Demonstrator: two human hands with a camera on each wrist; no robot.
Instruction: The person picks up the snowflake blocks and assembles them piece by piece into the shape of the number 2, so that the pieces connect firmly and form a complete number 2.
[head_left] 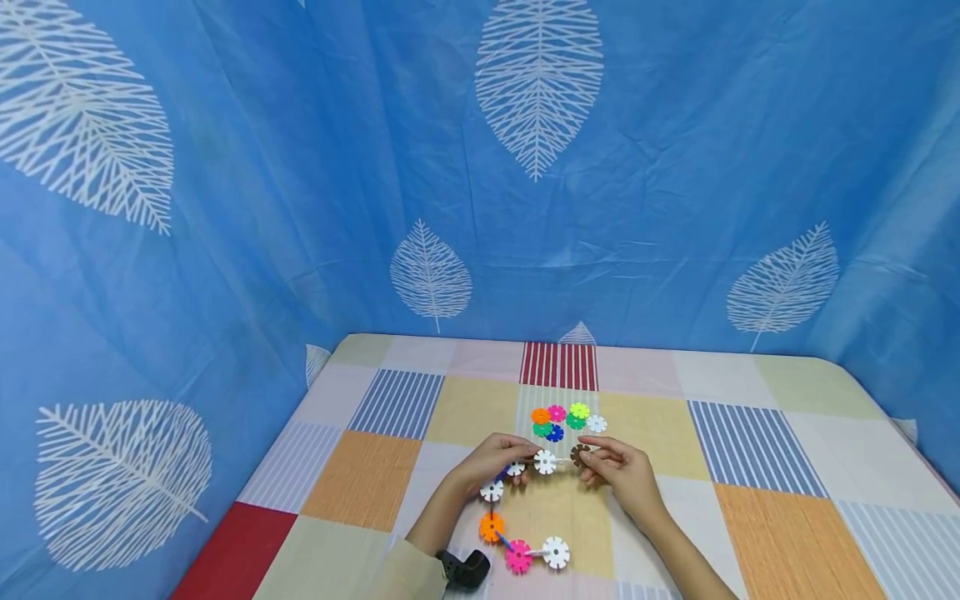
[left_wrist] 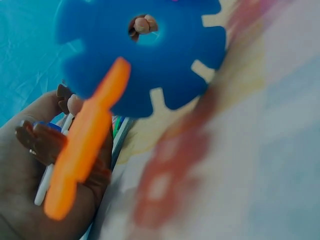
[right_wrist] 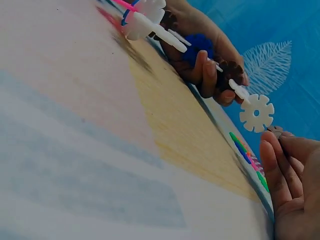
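Note:
A chain of slotted plastic discs, joined edge to edge, curves between my hands in the head view. My left hand (head_left: 497, 458) grips its upper stretch, beside a white disc (head_left: 545, 462). At the chain's end, my right hand (head_left: 622, 477) pinches a brown disc (head_left: 580, 455) between thumb and fingers. The right wrist view has a blue disc (right_wrist: 198, 49) and a darker brown disc (right_wrist: 230, 75) against the left hand's fingers. From there the chain hangs down through an orange disc (head_left: 492, 527) and a pink disc (head_left: 518, 557) to a white end disc (head_left: 557, 552).
Beyond my hands lies a small group of loose discs, among them an orange disc (head_left: 541, 416), a yellow disc (head_left: 580, 410) and a white disc (head_left: 597, 424). A patchwork cloth (head_left: 645, 425) covers the table. Blue leaf-print curtains (head_left: 637, 208) hang behind and at the sides.

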